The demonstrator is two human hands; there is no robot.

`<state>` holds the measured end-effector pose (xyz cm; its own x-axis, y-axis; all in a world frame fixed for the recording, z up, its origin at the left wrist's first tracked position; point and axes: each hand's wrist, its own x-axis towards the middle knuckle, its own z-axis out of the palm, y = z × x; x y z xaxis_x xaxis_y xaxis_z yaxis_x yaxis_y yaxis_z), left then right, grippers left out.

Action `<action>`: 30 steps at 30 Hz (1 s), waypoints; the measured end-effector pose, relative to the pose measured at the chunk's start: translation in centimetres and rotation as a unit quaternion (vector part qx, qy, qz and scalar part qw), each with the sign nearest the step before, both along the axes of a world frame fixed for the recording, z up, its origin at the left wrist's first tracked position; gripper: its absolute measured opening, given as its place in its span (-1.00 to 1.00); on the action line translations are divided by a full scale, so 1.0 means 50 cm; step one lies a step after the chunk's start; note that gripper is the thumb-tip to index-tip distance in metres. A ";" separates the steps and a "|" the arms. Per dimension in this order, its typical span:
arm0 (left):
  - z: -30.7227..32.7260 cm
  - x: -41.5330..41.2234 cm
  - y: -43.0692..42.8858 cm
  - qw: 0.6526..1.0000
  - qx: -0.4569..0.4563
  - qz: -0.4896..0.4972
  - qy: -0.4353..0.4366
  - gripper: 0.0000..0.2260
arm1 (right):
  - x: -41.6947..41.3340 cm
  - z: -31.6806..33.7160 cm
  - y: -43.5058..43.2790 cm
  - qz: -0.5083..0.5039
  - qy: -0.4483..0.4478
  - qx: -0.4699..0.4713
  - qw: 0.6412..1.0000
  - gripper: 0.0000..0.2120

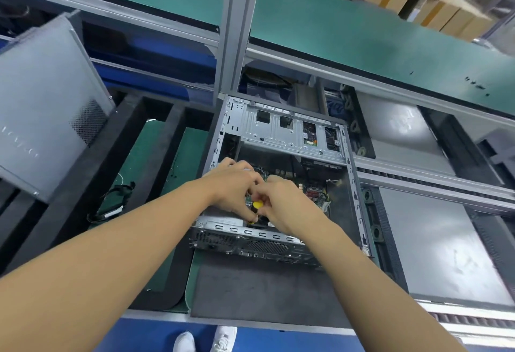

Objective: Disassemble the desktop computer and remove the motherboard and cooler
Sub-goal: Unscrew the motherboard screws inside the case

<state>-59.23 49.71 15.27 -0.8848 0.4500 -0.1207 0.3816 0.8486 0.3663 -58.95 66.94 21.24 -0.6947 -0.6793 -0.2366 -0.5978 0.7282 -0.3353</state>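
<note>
An open desktop computer case point(359, 201) lies on its side on a dark mat, its side panel off. Inside it the green motherboard point(313, 191) shows to the right of my hands. Both hands are over the middle of the case, where the cooler is hidden beneath them. My left hand point(237, 187) has its fingers curled down around a yellow-and-black tool point(257, 204). My right hand point(289, 204) pinches the same tool from the right. Only the tool's yellow top and a bit of black show.
A silver drive cage point(281, 131) spans the far end of the case. A grey side panel point(41, 106) leans at the left. Loose cables point(117, 201) lie on the green mat at the left. Black foam frames, conveyor rails and grey trays surround the case.
</note>
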 end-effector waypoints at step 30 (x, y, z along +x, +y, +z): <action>0.001 -0.004 -0.003 1.000 0.009 -0.003 -0.017 -0.64 | 0.018 0.009 -0.014 -0.086 0.001 -0.040 0.995 -0.92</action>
